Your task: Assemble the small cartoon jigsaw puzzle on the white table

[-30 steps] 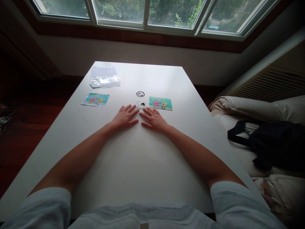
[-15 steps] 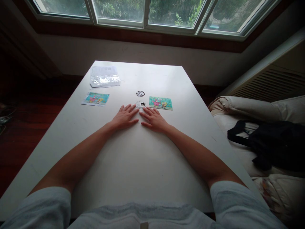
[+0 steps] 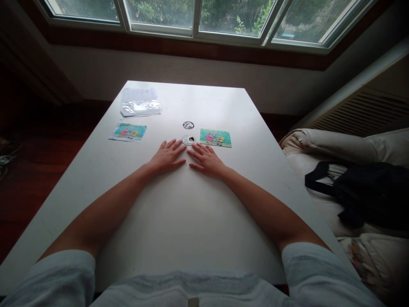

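Both my left hand (image 3: 168,157) and my right hand (image 3: 206,160) lie flat on the white table (image 3: 188,221), palms down, fingers spread, holding nothing. Just beyond my fingertips is a round hole cover (image 3: 185,140) with a dark opening in it. Behind it a second round opening (image 3: 188,125) shows in the tabletop. To the right, close to my right fingers, lies a jigsaw puzzle (image 3: 215,138) with a pink and a yellow cartoon figure. A matching picture sheet (image 3: 129,132) lies left of my left hand, its edges slightly uneven.
Papers in a clear plastic sleeve (image 3: 141,102) lie at the table's far left corner. On the right, a pale sofa (image 3: 322,147) holds a dark bag or garment (image 3: 373,192). A window (image 3: 194,19) is beyond the table's far edge.
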The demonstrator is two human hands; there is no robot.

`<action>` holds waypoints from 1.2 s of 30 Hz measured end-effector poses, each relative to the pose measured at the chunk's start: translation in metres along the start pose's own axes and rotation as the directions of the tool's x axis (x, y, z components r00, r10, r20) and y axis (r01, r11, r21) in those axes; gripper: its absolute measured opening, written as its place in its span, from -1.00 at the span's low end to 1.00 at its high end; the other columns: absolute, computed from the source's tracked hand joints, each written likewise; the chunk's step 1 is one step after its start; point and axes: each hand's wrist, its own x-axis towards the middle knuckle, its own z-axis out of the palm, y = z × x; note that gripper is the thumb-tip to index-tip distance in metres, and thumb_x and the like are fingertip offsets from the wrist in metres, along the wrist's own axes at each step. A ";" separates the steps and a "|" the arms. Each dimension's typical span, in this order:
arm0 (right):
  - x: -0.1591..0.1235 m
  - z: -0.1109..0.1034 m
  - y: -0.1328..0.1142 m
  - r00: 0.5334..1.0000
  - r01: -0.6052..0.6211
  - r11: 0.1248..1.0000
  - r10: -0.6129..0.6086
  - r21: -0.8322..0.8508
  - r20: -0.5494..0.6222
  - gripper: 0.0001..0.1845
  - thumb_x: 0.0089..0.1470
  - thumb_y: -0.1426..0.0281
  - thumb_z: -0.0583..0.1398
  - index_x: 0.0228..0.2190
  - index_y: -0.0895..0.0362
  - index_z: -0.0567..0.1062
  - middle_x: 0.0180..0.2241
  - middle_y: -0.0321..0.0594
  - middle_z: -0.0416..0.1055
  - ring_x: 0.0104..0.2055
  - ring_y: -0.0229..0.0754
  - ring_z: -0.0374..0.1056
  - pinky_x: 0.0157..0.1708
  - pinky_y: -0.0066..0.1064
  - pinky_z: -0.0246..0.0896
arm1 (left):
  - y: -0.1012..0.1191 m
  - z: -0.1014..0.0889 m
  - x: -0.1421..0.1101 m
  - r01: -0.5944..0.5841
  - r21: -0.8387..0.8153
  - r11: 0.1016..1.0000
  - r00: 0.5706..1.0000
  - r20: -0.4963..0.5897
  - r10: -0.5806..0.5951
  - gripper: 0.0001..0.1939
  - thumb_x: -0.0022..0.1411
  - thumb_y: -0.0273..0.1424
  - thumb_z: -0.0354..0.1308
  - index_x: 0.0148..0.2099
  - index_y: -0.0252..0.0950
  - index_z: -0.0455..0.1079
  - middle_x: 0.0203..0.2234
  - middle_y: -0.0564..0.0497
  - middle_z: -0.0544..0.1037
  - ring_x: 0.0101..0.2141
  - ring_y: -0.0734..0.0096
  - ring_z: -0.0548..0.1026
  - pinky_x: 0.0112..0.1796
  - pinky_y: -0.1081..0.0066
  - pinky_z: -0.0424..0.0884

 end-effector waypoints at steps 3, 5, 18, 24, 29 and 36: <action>0.000 0.001 0.001 1.000 0.001 1.000 -0.001 0.003 -0.003 -0.26 0.35 -0.06 -0.01 0.40 0.00 0.14 0.47 -0.08 -0.10 0.50 0.11 -0.19 0.43 0.08 -0.30 | 0.000 0.000 0.000 -0.001 0.008 1.000 1.000 -0.005 0.001 -0.29 0.42 0.09 -0.11 0.49 -0.05 0.03 0.49 0.00 -0.05 0.45 0.01 -0.10 0.39 -0.07 -0.17; 0.000 0.001 0.001 1.000 0.002 1.000 -0.002 0.003 -0.007 -0.26 0.35 -0.05 0.00 0.40 0.01 0.15 0.47 -0.08 -0.10 0.50 0.12 -0.19 0.43 0.09 -0.29 | 0.000 0.000 0.000 0.001 0.013 1.000 1.000 -0.003 -0.001 -0.29 0.42 0.08 -0.11 0.49 -0.05 0.03 0.49 0.00 -0.05 0.45 0.02 -0.10 0.39 -0.06 -0.17; 0.000 0.001 0.001 1.000 0.011 1.000 -0.011 -0.002 -0.020 -0.26 0.35 -0.05 -0.01 0.40 0.02 0.16 0.47 -0.07 -0.08 0.50 0.12 -0.18 0.43 0.10 -0.28 | 0.001 -0.001 -0.001 -0.001 0.010 1.000 1.000 -0.004 0.001 -0.29 0.43 0.08 -0.11 0.49 -0.06 0.03 0.49 -0.01 -0.04 0.45 0.01 -0.09 0.38 -0.09 -0.16; 0.000 0.002 0.001 1.000 0.012 1.000 -0.012 0.000 -0.018 -0.26 0.35 -0.05 -0.01 0.40 0.00 0.15 0.47 -0.07 -0.09 0.50 0.12 -0.19 0.42 0.10 -0.28 | 0.001 -0.001 -0.001 -0.001 0.015 1.000 1.000 -0.007 0.001 -0.30 0.43 0.07 -0.11 0.49 -0.05 0.03 0.49 -0.01 -0.04 0.45 0.02 -0.09 0.39 -0.07 -0.16; 0.000 0.003 0.002 1.000 0.015 1.000 -0.015 -0.004 -0.020 -0.27 0.35 -0.05 0.00 0.40 0.00 0.15 0.47 -0.08 -0.09 0.50 0.13 -0.17 0.42 0.10 -0.27 | 0.001 -0.001 -0.001 -0.004 0.017 1.000 1.000 -0.011 0.005 -0.29 0.43 0.08 -0.12 0.49 -0.05 0.03 0.48 -0.01 -0.04 0.45 0.01 -0.09 0.38 -0.08 -0.15; 0.000 0.003 0.002 1.000 0.010 1.000 -0.010 0.001 -0.013 -0.26 0.35 -0.06 -0.01 0.40 0.01 0.16 0.47 -0.08 -0.09 0.50 0.13 -0.18 0.42 0.11 -0.27 | 0.001 -0.001 -0.001 -0.003 0.013 1.000 1.000 -0.005 0.003 -0.29 0.42 0.08 -0.12 0.49 -0.06 0.02 0.48 0.00 -0.04 0.45 0.01 -0.09 0.38 -0.08 -0.15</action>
